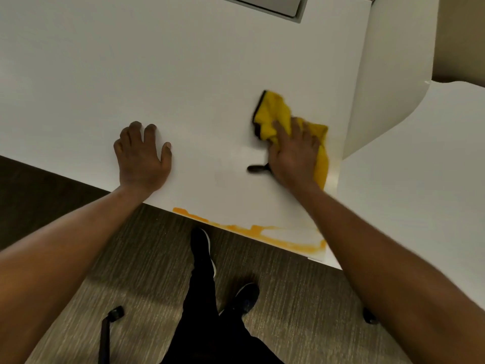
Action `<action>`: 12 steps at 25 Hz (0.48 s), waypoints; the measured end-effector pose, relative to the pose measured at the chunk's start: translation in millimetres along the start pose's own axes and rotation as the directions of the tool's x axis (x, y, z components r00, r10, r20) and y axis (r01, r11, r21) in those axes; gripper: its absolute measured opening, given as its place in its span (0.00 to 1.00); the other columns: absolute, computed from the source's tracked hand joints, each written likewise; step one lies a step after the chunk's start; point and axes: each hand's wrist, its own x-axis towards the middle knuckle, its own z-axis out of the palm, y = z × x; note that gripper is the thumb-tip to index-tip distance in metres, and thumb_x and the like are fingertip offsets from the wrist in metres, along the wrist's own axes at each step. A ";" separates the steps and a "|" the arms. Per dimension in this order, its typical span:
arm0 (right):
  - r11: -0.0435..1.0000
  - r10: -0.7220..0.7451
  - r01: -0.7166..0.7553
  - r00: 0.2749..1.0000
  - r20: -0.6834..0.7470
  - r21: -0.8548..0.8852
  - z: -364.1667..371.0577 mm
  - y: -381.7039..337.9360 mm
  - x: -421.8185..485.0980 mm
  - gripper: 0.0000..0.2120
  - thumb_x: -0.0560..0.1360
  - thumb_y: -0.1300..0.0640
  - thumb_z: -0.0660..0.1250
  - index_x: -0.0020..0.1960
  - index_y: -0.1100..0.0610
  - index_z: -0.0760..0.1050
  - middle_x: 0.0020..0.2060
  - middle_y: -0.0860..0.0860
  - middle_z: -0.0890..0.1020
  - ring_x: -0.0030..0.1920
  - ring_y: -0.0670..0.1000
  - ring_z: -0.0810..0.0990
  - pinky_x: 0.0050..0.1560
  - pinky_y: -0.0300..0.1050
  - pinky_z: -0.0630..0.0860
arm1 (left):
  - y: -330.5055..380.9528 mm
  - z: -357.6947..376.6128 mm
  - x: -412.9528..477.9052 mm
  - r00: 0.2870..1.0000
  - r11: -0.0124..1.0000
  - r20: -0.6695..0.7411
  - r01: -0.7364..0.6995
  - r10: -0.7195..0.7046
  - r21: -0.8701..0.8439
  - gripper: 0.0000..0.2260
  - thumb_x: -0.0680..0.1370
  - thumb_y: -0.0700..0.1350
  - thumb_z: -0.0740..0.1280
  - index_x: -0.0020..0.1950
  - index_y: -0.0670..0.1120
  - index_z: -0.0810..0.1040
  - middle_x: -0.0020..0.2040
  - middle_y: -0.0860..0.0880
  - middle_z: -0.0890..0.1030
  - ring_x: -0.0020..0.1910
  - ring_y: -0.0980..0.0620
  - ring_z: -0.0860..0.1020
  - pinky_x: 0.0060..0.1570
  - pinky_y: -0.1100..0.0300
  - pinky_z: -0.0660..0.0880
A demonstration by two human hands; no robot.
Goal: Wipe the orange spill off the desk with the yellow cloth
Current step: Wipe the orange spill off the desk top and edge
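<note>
My right hand [294, 153] presses flat on the yellow cloth [275, 114], which has a black edge and lies on the white desk [157, 74] toward its right side. An orange spill [262, 232] runs in a smeared band along the desk's near edge, well below the cloth and apart from it. Faint yellowish streaks show beside the cloth at the desk's right end. My left hand [141, 156] rests palm down on the bare desk, fingers spread, holding nothing.
A second white desk surface [420, 166] adjoins on the right behind a curved white panel [388, 74]. A grey tray-like object [275, 6] sits at the desk's far edge. Below are carpet, my legs and shoes [202, 248], and black chair casters [115, 313].
</note>
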 end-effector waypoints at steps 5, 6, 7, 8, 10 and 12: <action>0.908 -0.417 0.410 0.904 0.094 0.081 1.8 -0.7 -107.3 0.34 0.76 0.46 0.60 0.81 0.45 0.56 0.79 0.51 0.65 0.79 0.58 0.61 0.77 0.61 0.58 | -2.7 2.3 -0.6 1.000 1.000 -0.012 -0.006 0.006 -0.019 0.23 0.80 0.55 0.57 0.69 0.42 0.68 0.68 0.36 0.69 0.68 0.34 0.68 0.63 0.40 0.65; 0.896 -0.440 0.429 0.892 0.103 0.112 -3.3 17.8 -100.0 0.34 0.76 0.47 0.60 0.81 0.48 0.57 0.78 0.51 0.65 0.78 0.57 0.63 0.76 0.62 0.60 | -3.0 3.2 -0.3 1.000 1.000 -0.012 -0.006 0.006 -0.027 0.23 0.80 0.55 0.57 0.69 0.42 0.68 0.68 0.36 0.69 0.68 0.34 0.67 0.64 0.40 0.65; 0.910 -0.408 0.398 0.909 0.083 0.113 -7.8 36.9 -82.1 0.34 0.76 0.48 0.61 0.81 0.52 0.59 0.78 0.53 0.65 0.77 0.57 0.64 0.75 0.62 0.62 | -3.2 3.4 -0.3 1.000 1.000 -0.012 -0.005 0.004 -0.031 0.23 0.80 0.55 0.58 0.69 0.42 0.68 0.69 0.35 0.69 0.68 0.34 0.67 0.64 0.40 0.65; 0.940 -0.333 0.327 0.942 0.052 0.094 -12.6 52.2 -58.4 0.34 0.76 0.49 0.62 0.80 0.55 0.60 0.79 0.56 0.64 0.77 0.59 0.64 0.75 0.62 0.62 | -3.1 2.9 -0.4 1.000 1.000 -0.010 -0.002 0.001 -0.030 0.23 0.80 0.55 0.58 0.69 0.42 0.68 0.69 0.35 0.69 0.68 0.34 0.67 0.64 0.40 0.65; 0.990 -0.125 0.125 0.992 0.004 0.060 -20.2 64.6 -6.0 0.32 0.78 0.50 0.63 0.80 0.57 0.61 0.80 0.62 0.59 0.79 0.63 0.60 0.78 0.60 0.57 | -2.3 2.0 -0.5 1.000 1.000 -0.005 0.005 -0.005 -0.021 0.23 0.80 0.55 0.58 0.69 0.42 0.68 0.69 0.35 0.69 0.69 0.33 0.67 0.65 0.40 0.65; 0.994 0.043 -0.042 0.999 -0.004 0.105 -16.6 44.2 29.5 0.31 0.80 0.49 0.60 0.81 0.54 0.57 0.80 0.63 0.57 0.79 0.65 0.56 0.79 0.59 0.52 | -1.1 1.3 -0.6 1.000 1.000 0.003 0.006 -0.006 -0.015 0.23 0.80 0.55 0.58 0.69 0.42 0.68 0.69 0.35 0.69 0.69 0.33 0.67 0.65 0.40 0.65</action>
